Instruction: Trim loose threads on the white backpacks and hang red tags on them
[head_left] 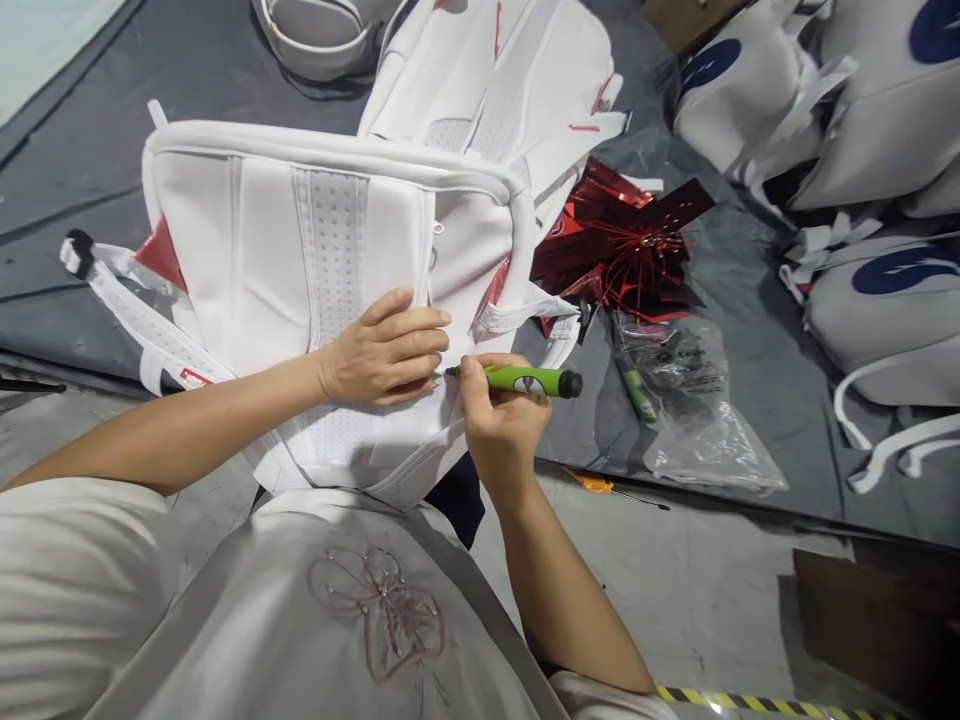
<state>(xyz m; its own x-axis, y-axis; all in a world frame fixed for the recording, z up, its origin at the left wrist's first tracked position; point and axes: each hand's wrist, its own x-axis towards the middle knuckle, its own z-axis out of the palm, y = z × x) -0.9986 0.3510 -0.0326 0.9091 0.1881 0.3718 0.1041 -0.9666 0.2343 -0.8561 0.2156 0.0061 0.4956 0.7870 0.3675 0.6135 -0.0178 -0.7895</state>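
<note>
A white backpack (266,240) with a perforated centre strip and red patches at its sides lies before me against my body. My left hand (390,350) rests on its panel, fingers lying over the fabric. In my right hand (504,420) is a green marker pen (536,381), gripped between thumb and fingers. Its dark tip points left, close to the fingertips of my left hand and the white fabric; whether the tip touches the fabric I cannot tell. A strap (142,315) with a black buckle hangs off the backpack's left side.
Another white backpack (555,70) lies just behind. Red foil strips (637,235) and a clear plastic bag (697,410) lie to the right on the grey cloth (757,330). Several white bags with blue ovals, including one bag (885,330), are at far right.
</note>
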